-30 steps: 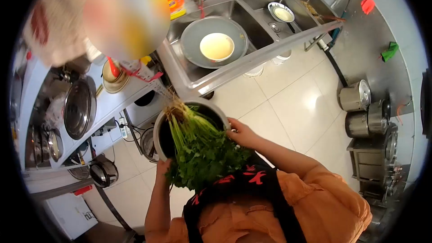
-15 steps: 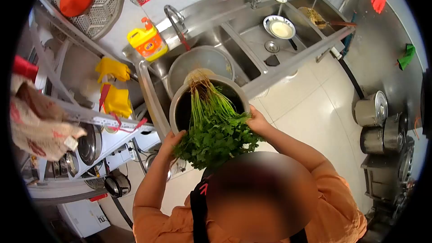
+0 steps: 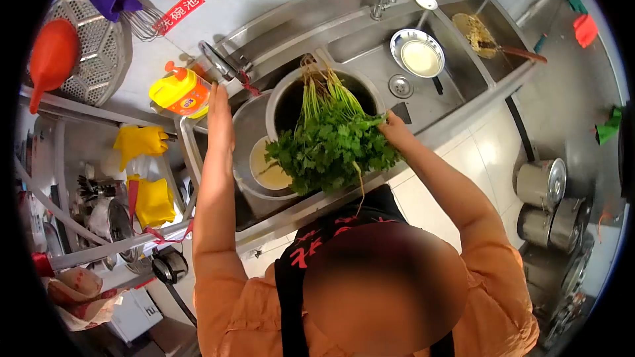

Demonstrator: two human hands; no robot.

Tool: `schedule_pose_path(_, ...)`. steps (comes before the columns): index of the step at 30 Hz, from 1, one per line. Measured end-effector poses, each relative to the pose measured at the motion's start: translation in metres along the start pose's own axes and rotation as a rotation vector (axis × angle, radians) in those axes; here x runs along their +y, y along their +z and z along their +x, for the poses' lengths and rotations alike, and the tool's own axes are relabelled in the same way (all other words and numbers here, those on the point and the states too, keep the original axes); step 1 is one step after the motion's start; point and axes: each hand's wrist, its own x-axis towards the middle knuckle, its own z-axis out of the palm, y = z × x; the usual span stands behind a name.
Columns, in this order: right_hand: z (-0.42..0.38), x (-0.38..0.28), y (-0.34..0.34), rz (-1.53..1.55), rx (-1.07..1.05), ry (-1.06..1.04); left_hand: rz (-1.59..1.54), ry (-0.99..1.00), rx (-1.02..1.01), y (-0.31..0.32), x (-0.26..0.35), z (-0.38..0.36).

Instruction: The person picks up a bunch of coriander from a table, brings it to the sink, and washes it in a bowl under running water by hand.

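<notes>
A bunch of leafy green cilantro (image 3: 334, 149) with pale roots lies across a metal pot (image 3: 276, 96) at the sink. My right hand (image 3: 395, 130) is closed at the pot's right rim, beside the leaves; its fingertips are partly hidden. My left hand (image 3: 221, 112) is off the pot, stretched out near the faucet (image 3: 215, 59) and the yellow detergent bottle (image 3: 182, 96), its fingers extended with nothing visible in them. Under and left of the pot sits a large grey basin (image 3: 246, 122), with a pale round bowl (image 3: 264, 165) in it.
The middle sink basin (image 3: 360, 59) holds a patterned bowl (image 3: 418, 56) and a drain. Farther right, a strainer with food residue (image 3: 473, 33) lies in another basin. Yellow gloves (image 3: 152, 195) hang at the left rack. Metal pots (image 3: 541, 184) stand at the right wall.
The pot with the cilantro has moved forward and right, over the sink. My left hand has left the pot rim and reached up toward the faucet. My right hand stays on the pot.
</notes>
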Motion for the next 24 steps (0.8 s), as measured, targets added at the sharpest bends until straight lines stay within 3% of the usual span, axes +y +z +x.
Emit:
schedule_pose_path(1, 0.007, -0.018, -0.012, -0.118, -0.041, 0.012, 0.024, 0.033, 0.03, 0.018, 0.003, 0.007)
schedule_pose_path(2, 0.015, -0.03, -0.019, -0.044, -0.074, 0.052, 0.105, 0.057, -0.033, 0.036, 0.016, 0.009)
schedule_pose_path(4, 0.054, -0.058, -0.03, 0.107, -0.127, 0.089, 0.157, -0.034, 0.043, 0.068, 0.034, 0.013)
schedule_pose_path(5, 0.091, -0.034, -0.034, 0.053, -0.155, -0.045, 0.218, 0.005, 0.084, 0.083, 0.035, 0.021)
schedule_pose_path(8, 0.154, -0.046, -0.051, 0.023, -0.287, -0.008, 0.387, 0.041, 0.145, 0.109, 0.02, 0.047)
schedule_pose_path(10, 0.198, -0.055, -0.059, -0.07, -0.303, -0.087, 0.422, -0.025, 0.089, 0.135, 0.04, 0.062)
schedule_pose_path(11, 0.218, -0.057, -0.06, -0.115, -0.309, -0.122, 0.528, 0.024, 0.165, 0.145, 0.032, 0.082)
schedule_pose_path(13, 0.237, -0.08, -0.064, -0.124, -0.376, -0.112, 0.447, 0.078, 0.094, 0.152, 0.028, 0.109)
schedule_pose_path(15, 0.278, -0.075, -0.062, -0.229, -0.398, -0.18, 0.367, 0.097, 0.105, 0.152, 0.029, 0.116)
schedule_pose_path(18, 0.314, -0.086, -0.068, -0.222, -0.48, -0.214, 0.493, 0.433, 0.214, 0.1, -0.034, 0.128)
schedule_pose_path(22, 0.327, -0.113, -0.068, -0.385, -0.509, -0.306, 0.506, 0.299, 0.34, 0.064, -0.094, 0.138)
schedule_pose_path(24, 0.328, -0.138, -0.066, -0.574, -0.546, -0.119, 0.712, 0.288, 0.277, 0.049, -0.106, 0.155)
